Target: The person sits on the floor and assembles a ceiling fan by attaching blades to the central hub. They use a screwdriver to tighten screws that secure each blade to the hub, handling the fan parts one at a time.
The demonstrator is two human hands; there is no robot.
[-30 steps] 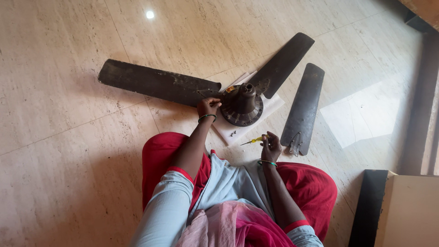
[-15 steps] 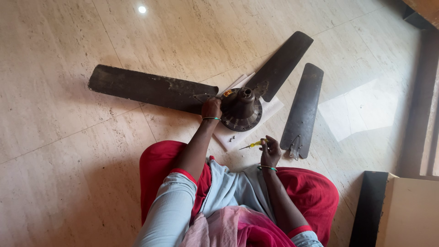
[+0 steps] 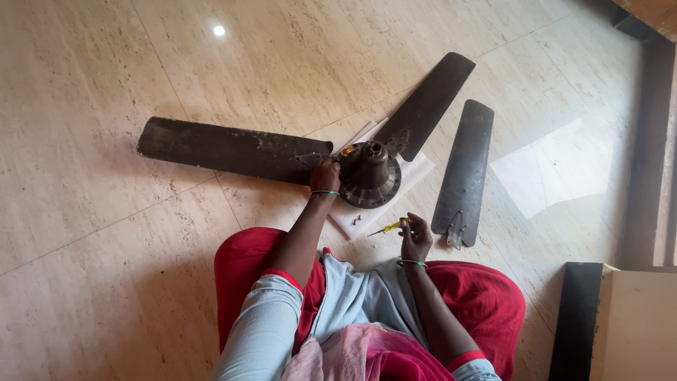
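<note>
With the left hand (image 3: 326, 175) clasped on the fan hub (image 3: 369, 174) on the floor and the right (image 3: 416, 237) gripping a screwdriver (image 3: 387, 227), the loose screws (image 3: 357, 220) (tiny, on paper (image 3: 416, 169)) could roll away if nudged.

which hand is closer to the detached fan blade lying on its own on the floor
Right. The right hand, holding a yellow screwdriver, sits just beside the detached blade's bracket end. The left hand is farther off, on the fan motor hub.

Fan blades (image 3: 462, 169) on marble floor (image 3: 106, 268)
</note>
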